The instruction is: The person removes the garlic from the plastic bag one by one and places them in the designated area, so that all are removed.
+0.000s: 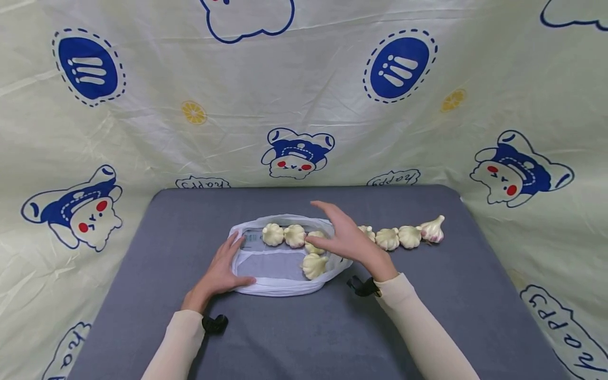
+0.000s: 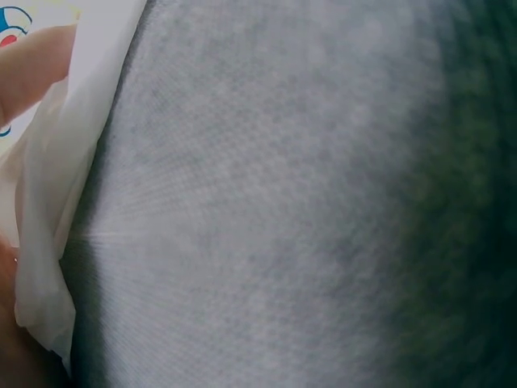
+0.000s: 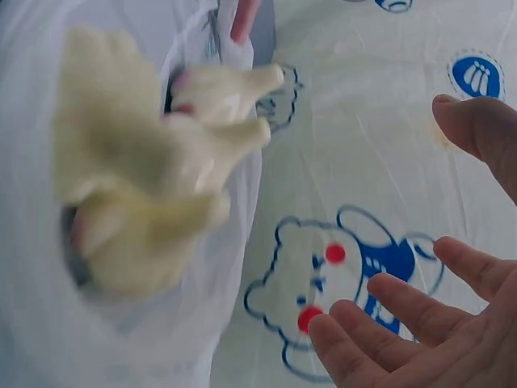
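Garlic bulbs (image 1: 314, 266), ribbed and knobbly, sit inside a thin white bag (image 1: 290, 288) and lined up beyond its right. I see both hands' fingers spread: left hand (image 1: 219, 270) touching the bag, right hand (image 1: 350, 240) above; grey counter (image 1: 275, 338) stretches wide in front.

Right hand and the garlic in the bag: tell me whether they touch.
Apart: the right wrist view shows patterned cloth between the right hand and the garlic bulbs.

right fingers (image 3: 424, 307): spread | garlic bulbs (image 3: 145, 250): inside white bag (image 3: 28, 242) | patterned sheet (image 3: 355, 153): behind
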Demonstrator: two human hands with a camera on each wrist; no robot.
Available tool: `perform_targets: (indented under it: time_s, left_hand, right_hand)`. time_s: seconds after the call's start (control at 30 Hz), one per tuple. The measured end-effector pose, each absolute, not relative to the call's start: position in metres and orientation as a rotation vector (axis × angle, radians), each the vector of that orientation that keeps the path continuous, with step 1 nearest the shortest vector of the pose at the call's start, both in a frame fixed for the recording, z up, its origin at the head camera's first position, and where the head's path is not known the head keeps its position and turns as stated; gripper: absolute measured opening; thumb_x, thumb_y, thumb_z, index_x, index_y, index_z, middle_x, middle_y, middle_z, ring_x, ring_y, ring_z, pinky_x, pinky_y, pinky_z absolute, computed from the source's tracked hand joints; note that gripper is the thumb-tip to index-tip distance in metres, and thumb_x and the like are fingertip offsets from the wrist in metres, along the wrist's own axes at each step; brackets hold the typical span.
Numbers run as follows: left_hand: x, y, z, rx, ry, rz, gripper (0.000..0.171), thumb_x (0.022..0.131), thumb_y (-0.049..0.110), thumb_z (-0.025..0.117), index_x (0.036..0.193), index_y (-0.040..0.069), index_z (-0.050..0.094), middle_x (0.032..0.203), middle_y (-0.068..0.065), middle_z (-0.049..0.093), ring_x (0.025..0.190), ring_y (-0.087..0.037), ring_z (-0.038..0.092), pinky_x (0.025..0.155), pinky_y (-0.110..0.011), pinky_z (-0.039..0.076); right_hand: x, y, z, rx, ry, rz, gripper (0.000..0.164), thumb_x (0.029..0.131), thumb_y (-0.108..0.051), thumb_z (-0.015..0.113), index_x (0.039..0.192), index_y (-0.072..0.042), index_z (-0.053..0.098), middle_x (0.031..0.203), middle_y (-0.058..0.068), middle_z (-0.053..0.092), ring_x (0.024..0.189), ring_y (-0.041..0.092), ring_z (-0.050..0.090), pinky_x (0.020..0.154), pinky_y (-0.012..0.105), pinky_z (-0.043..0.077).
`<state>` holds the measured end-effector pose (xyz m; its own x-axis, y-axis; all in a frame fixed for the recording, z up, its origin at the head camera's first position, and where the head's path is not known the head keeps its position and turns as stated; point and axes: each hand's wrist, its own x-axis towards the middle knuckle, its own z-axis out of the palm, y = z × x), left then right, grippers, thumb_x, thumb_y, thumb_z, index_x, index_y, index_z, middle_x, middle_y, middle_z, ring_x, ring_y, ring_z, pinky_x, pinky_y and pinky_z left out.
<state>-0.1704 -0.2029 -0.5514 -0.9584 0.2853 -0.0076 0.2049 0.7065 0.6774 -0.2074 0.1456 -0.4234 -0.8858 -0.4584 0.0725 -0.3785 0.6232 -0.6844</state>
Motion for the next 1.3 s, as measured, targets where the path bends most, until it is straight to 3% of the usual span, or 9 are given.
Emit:
perform_targets:
  time_s: [0.83, 1.07, 1.3]
  left_hand:
    - [-0.170, -0.205, -0.550, 0.362, 2.785, 1.061, 0.113, 0.076, 0.046, 0.087, 0.164, 0.010, 0.026, 0.174, -0.013, 0.011, 0.156, -0.045, 0.014, 0.119, -0.073, 0.019]
    - [-0.171, -0.205, -0.549, 0.366, 2.780, 1.071, 0.114, 0.075, 0.046, 0.087, 0.164, 0.009, 0.026, 0.174, -0.012, 0.010, 0.156, -0.044, 0.014, 0.119, -0.072, 0.020]
    - [-0.170, -0.204, -0.547, 0.364, 2.784, 1.081, 0.114, 0.074, 0.046, 0.088, 0.163, 0.009, 0.027, 0.174, -0.012, 0.011, 0.156, -0.044, 0.014, 0.119, -0.072, 0.020]
  right_hand:
    - [-0.250, 0.051, -0.452, -0.864, 2.563, -0.968, 0.085, 0.089, -0.040, 0.079, 0.160, -0.019, 0.037, 0.163, 0.006, 0.042, 0.150, 0.028, 0.040, 0.120, 0.053, 0.036]
    - [-0.261, 0.040, -0.461, -0.845, 2.543, -0.936, 0.083, 0.089, -0.035, 0.080, 0.159, -0.018, 0.038, 0.156, 0.015, 0.049, 0.138, 0.030, 0.050, 0.115, 0.051, 0.043]
    - [-0.264, 0.036, -0.473, -0.831, 2.547, -0.887, 0.073, 0.090, -0.032, 0.078, 0.154, -0.015, 0.046, 0.150, 0.012, 0.054, 0.126, 0.025, 0.056, 0.107, 0.045, 0.049]
